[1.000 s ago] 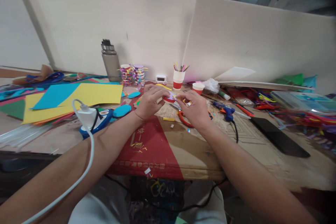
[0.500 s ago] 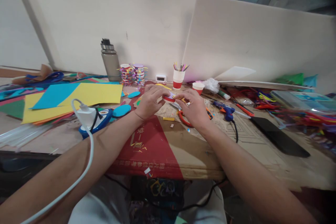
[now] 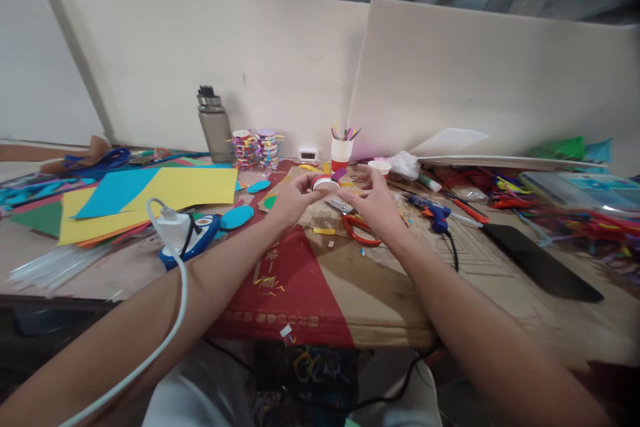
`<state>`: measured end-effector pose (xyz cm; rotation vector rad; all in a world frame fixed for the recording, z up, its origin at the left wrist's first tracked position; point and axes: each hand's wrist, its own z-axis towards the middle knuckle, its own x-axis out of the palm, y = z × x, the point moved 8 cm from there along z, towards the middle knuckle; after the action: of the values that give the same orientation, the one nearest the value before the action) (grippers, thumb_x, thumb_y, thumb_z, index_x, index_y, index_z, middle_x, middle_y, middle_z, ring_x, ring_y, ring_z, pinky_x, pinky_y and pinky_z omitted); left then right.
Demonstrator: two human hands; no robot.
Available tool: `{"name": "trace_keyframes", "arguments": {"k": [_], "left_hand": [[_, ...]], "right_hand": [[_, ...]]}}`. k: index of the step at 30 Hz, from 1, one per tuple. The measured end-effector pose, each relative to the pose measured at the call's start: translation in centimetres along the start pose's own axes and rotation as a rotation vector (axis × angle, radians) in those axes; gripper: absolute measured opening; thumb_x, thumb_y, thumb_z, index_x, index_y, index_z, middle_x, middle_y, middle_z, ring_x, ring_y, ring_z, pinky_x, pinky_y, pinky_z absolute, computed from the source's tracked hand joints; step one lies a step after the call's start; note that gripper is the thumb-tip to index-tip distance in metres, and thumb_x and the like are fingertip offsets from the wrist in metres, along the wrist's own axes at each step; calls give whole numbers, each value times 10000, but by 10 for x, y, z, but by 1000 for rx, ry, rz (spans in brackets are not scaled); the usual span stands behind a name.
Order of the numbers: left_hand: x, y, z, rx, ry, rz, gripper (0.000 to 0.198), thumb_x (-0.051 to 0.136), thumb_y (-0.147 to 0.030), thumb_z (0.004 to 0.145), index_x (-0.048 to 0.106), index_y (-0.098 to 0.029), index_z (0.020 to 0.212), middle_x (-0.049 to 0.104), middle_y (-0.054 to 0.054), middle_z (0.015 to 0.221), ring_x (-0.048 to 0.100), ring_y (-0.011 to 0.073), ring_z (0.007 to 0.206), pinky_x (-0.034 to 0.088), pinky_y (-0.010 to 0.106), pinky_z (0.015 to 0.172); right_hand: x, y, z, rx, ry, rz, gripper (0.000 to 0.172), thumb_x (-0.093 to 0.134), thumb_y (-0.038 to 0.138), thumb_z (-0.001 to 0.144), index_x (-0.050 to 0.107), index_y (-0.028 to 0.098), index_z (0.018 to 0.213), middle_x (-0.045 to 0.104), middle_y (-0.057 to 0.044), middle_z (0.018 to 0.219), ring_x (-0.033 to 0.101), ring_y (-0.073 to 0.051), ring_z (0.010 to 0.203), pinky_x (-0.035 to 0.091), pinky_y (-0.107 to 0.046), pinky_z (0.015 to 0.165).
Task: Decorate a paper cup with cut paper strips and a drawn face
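Beyond the held disc (image 3: pixel 326 185), a cup (image 3: pixel 341 152) holds sticks (image 3: pixel 345 134).

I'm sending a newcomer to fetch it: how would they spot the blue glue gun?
Find the right hand, then the long black slab to its right. Between them lies the glue gun; its blue body and black cord set it apart from the orange-red tool nearby.

Right hand (image 3: pixel 373 205), its grip now wide, beside the red-rimmed disc (image 3: pixel 326 185).
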<state>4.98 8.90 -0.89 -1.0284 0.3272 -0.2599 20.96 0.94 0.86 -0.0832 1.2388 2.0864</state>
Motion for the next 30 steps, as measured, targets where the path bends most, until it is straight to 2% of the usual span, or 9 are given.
{"name": "trace_keyframes", "arguments": {"k": [3,6,9,12,15,17,19,23,30], "left_hand": [[4,9,-2,-89,-23,-179,381,773,-306,648,658,-191,993,693,30,908,602,138,750,443,253,597],[11,12,-5,-138,-20,-267,431,790,-325,627,638,-196,1009,676,23,915,586,126,730,418,248,563],[16,14,-7,-179,-11,-328,476,828,-354,596,633,-194,1000,665,19,916,579,120,730,412,242,554],[21,15,-10,-251,7,-406,501,865,-403,560,641,-188,954,662,21,909,578,122,736,427,234,565],[19,15,-12,-315,-33,-458,488,791,-566,635,639,-179,891,663,34,890,591,143,762,475,257,623],[13,12,-11,-296,-91,-445,499,743,-626,665,635,-175,849,657,31,860,589,152,775,489,269,653],[8,7,-10,-245,-122,-410,486,765,-609,647,635,-169,808,637,17,816,568,144,760,481,259,653],[4,4,-7,-189,-121,-374,432,800,-539,624,634,-162,755,594,-5,756,521,119,705,455,241,632],[3,5,-5,-179,-116,-368,366,802,-458,642,633,-151,747,573,-17,716,486,93,647,416,230,614]], "right_hand": [[20,-12,0,101,122,130,652,749,436,674,519,179,1228,619,-113,1174,570,-209,985,472,-364,855],[34,-18,-1,178,170,331,504,740,415,653,538,184,1053,669,-68,1010,603,-182,874,480,-340,789],[39,-21,-2,234,156,482,397,732,396,641,508,202,904,665,-18,865,618,-162,796,484,-317,747],[38,-23,-2,260,158,531,388,743,379,624,489,211,864,646,19,793,616,-147,765,483,-297,722],[38,-26,-2,287,175,563,425,778,370,588,476,219,846,635,44,743,601,-134,725,471,-284,699],[39,-27,-3,297,192,591,462,810,365,560,477,221,846,636,52,731,594,-129,711,463,-281,698],[41,-28,-3,304,210,613,485,830,357,543,486,221,856,642,52,735,598,-130,717,459,-284,708],[44,-27,-6,314,246,620,471,832,341,551,491,218,852,645,47,739,609,-135,730,457,-292,723],[44,-23,-8,309,277,605,443,819,314,571,502,217,865,650,48,748,616,-136,743,458,-293,737]]}}
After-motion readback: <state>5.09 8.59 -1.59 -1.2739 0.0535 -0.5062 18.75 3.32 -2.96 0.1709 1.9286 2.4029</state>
